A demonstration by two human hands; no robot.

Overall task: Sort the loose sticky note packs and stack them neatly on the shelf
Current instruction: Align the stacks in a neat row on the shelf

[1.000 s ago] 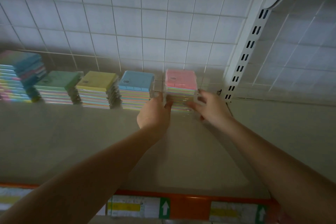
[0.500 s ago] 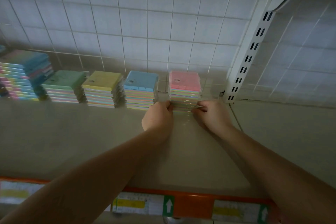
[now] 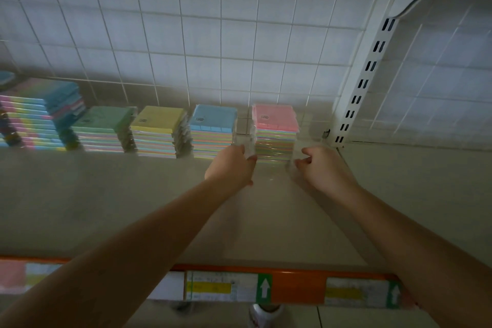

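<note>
A stack of sticky note packs with a pink top [image 3: 275, 132] stands at the right end of a row on the shelf [image 3: 133, 194]. My left hand [image 3: 231, 165] has its fingers curled against the stack's lower left corner and its clear wrapper. My right hand [image 3: 322, 165] sits at the lower right corner with loosely curled fingers. I cannot tell whether it touches the stack. To the left stand a blue-topped stack [image 3: 213, 130], a yellow-topped stack [image 3: 157, 130], a green-topped stack [image 3: 102, 128] and a taller mixed stack [image 3: 40, 117].
A white wire grid [image 3: 213, 34] backs the shelf. A slotted white upright [image 3: 364, 74] rises just right of the pink-topped stack. An orange price rail with labels [image 3: 295, 287] runs along the shelf's front edge. Another shelf bay lies to the right.
Both hands were together on the front of the pink-topped stack half a second ago. They have since spread apart to its left and right lower corners. The stack stays in place.
</note>
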